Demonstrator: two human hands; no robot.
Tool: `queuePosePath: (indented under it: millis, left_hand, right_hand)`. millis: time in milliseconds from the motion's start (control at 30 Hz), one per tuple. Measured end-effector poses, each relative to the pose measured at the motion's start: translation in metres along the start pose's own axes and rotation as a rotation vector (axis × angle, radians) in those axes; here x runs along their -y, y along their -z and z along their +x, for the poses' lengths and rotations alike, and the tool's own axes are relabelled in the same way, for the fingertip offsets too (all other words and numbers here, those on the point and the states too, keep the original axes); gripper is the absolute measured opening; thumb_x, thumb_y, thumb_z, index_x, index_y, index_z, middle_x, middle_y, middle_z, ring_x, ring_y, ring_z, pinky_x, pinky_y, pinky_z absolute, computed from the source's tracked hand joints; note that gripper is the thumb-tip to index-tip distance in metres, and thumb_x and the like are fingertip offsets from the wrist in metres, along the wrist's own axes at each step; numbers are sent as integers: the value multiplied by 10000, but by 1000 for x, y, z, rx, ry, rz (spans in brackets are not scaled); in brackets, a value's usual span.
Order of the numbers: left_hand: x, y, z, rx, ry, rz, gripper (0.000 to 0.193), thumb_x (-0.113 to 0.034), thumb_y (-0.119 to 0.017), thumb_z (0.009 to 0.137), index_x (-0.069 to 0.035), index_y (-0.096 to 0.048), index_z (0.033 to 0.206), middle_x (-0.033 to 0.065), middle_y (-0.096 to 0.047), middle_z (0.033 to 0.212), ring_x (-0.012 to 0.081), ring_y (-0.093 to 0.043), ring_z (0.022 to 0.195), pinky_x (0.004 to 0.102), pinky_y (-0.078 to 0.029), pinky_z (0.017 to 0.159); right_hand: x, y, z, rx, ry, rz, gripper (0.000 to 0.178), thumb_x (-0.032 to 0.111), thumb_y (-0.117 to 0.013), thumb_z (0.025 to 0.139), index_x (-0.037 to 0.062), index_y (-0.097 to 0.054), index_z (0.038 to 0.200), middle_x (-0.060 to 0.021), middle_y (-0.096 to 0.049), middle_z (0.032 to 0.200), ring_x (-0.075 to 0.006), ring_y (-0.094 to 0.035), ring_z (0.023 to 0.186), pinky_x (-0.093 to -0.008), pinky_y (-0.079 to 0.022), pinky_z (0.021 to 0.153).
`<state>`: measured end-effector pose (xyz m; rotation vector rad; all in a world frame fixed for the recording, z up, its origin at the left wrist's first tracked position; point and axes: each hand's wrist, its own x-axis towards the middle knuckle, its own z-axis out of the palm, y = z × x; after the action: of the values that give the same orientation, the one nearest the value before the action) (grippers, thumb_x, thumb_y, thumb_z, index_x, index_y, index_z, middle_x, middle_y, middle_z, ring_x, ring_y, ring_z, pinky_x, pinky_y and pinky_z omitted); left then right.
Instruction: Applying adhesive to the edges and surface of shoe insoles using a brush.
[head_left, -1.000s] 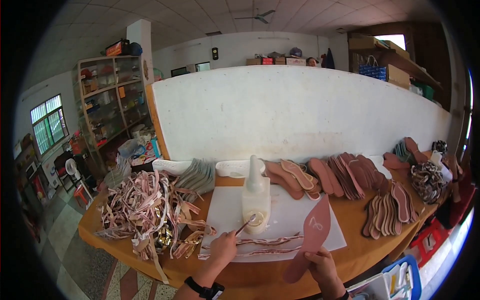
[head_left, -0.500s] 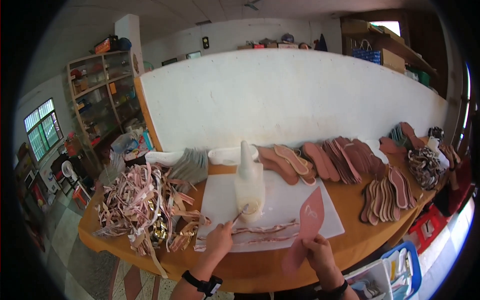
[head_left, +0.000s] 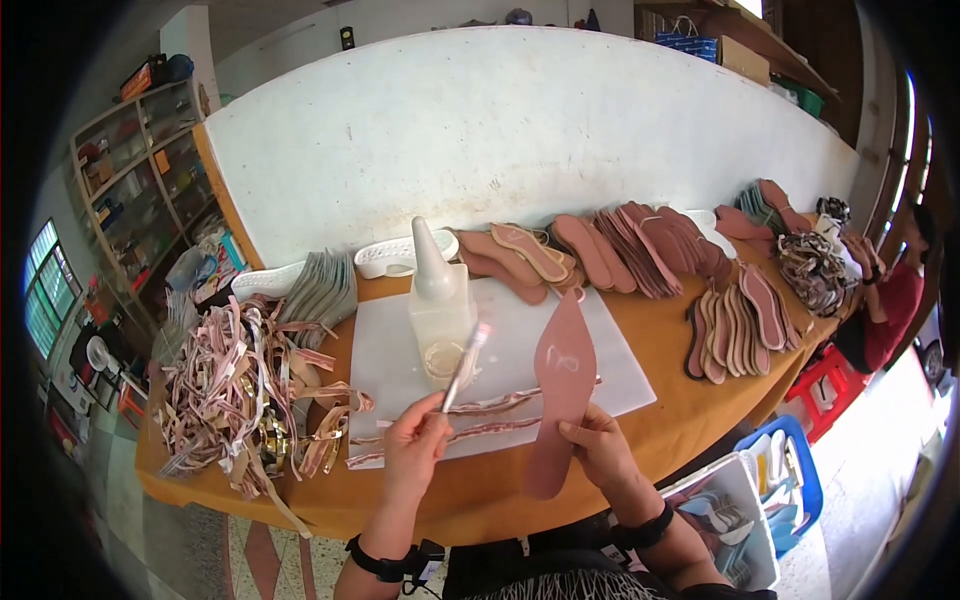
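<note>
A pink shoe insole [head_left: 560, 395] stands nearly upright above the front edge of the bench [head_left: 690, 420], just right of centre, pinched at its lower half by the right hand [head_left: 600, 450]. Starting at the far left, a tangled heap of pink and gold straps [head_left: 245, 395] lies on the orange bench top. Next to it sits a white cutting mat [head_left: 385, 355] with a few loose straps on its near edge. The left hand [head_left: 415, 450] is closed around a thin brush [head_left: 465, 365], whose tip points up toward a clear glue bottle [head_left: 440, 310] standing on the mat. Right of the insole, rows of brown and pink soles [head_left: 650, 240] fan out along the bench. At the far right, another person in a red top [head_left: 895, 295] sits at the end.
</note>
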<state>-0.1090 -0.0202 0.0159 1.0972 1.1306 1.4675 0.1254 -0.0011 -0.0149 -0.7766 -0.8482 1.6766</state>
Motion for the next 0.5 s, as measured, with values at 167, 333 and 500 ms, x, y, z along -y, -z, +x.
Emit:
queuePosePath:
  millis: [167, 333, 500]
  left_hand:
    - [2, -23, 2, 73, -114, 195, 273, -16, -563, 815, -37, -572, 1087, -38, -481, 649, 33, -400, 556, 177, -340, 497]
    - [-4, -40, 5, 96, -296, 368, 276, -9, -561, 812, -26, -566, 1087, -15, -493, 667, 46, -411, 576, 189, -359, 520]
    - [-12, -50, 9, 88, -489, 490, 281, 5, -558, 805, -16, -564, 1085, 3, -508, 698, 60, -431, 609, 202, -391, 554]
  right_hand:
    - [1, 1, -6, 22, 18, 29, 219, 24, -571, 798, 44, -567, 1016, -28, -612, 907, -135, -582, 810, -260, -466, 713]
    - [4, 2, -10, 7, -6, -24, 224, 25, -573, 797, 51, -571, 1020, -23, -605, 905, -124, -572, 828, -256, -460, 725]
    - [7, 0, -12, 41, 24, 16, 249, 10, -589, 782, 32, -573, 1030, -39, -616, 921, -149, -589, 832, -274, -468, 746]
